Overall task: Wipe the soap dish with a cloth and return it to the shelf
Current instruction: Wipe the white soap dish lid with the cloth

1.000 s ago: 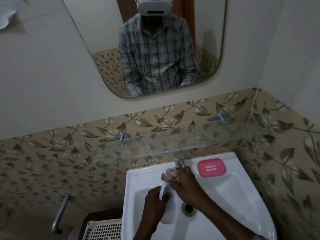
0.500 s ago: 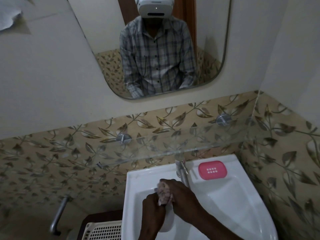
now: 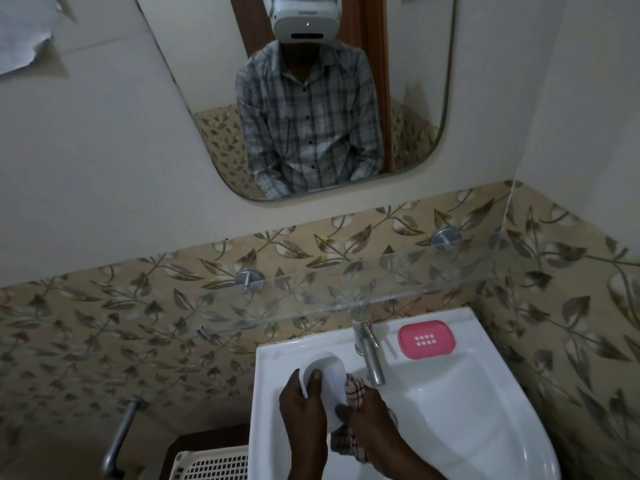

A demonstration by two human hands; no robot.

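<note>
Wash basin (image 3: 450,403): white ceramic, corner-mounted; every place below is given from it.
Mirror (image 3: 415,109): on the wall well above the basin, reflecting a person in a checked shirt wearing a white headset.
Glass shelf (image 3: 346,289): clear, on two round metal mounts, just above the basin's back rim.
Laundry basket (image 3: 214,465): cream plastic lattice, just left of the basin's front.
Tap (image 3: 369,355): chrome, standing on the back rim, spout over the bowl.
Pink tray (image 3: 426,339): slotted, lying on the back rim to the right of the tap.
Soap dish (image 3: 327,379): plain white, smooth, oval with a raised rim, held tilted over the bowl's left side, hollow facing up.
Left hand (image 3: 304,407): clasping the dish's left edge, thumb inside.
Right hand (image 3: 367,420): closed around a bunched checked cloth (image 3: 354,389), pressing it against the dish's right side.
</note>
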